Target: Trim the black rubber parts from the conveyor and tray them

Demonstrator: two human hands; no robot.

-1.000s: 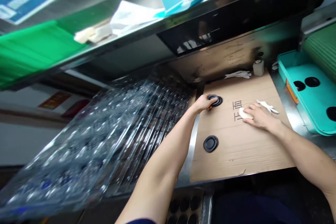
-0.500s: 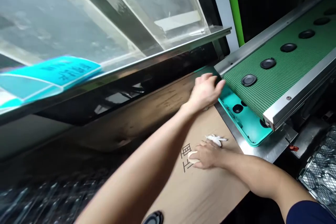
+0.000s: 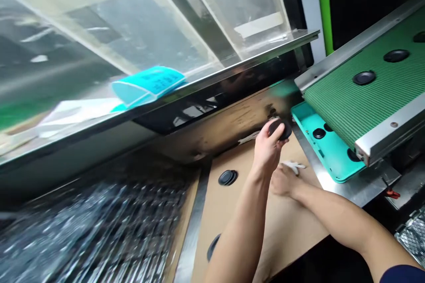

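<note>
Far left, we list stacked clear plastic trays (image 3: 133, 234), blurred; above them, one curled blue sheet (image 3: 159, 83) on a ledge. Next, on the cardboard sheet (image 3: 292, 239), we record one dark disc (image 3: 212, 248), partly hidden by the left forearm, and farther back a small stack of black discs (image 3: 227, 177). Centre: the left hand (image 3: 266, 147), thumb and fingers closed about a black disc (image 3: 282, 129), held up over the far part of the cardboard. Just right and nearer us: the right hand (image 3: 283, 181), low at the cardboard; its fingertips are hidden behind the left wrist, so we cannot tell its grip. Beside it, one white glove (image 3: 294, 166). Rightward, we enter a teal tray (image 3: 341, 171) containing black discs, then a green conveyor belt (image 3: 348, 112) bearing spaced black discs.
</note>
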